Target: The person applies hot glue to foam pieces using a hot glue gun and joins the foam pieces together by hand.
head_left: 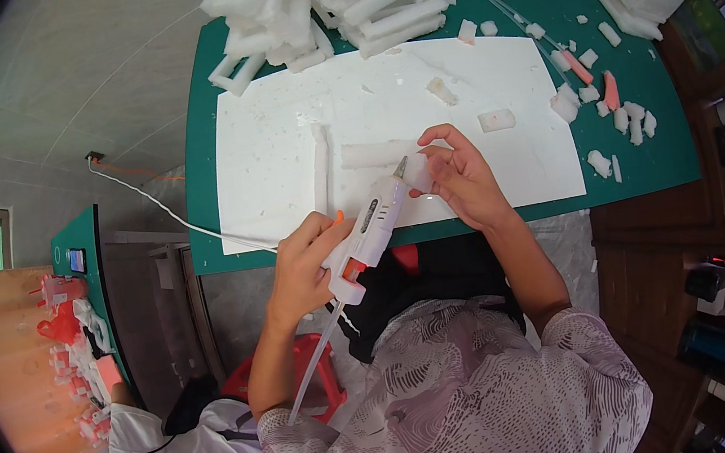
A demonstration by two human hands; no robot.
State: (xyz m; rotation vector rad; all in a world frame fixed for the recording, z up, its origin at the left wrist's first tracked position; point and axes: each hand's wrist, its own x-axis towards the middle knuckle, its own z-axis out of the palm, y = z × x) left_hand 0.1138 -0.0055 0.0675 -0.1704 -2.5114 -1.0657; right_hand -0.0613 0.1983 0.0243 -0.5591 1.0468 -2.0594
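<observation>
My left hand is closed round a white hot glue gun with an orange trigger. A clear glue stick runs out of its back end. The metal nozzle points up and right, close to my right fingertips. Between thumb and fingers, my right hand pinches a small white foam piece, partly hidden by the nozzle and fingers. Just beyond it a white foam strip lies crosswise on the white board. Another foam strip lies lengthwise to its left.
White foam strips and frames are piled at the table's far edge. Foam scraps, pink bits and clear sticks lie on the green mat at right. A white cord trails left to a socket. Another person sits at lower left.
</observation>
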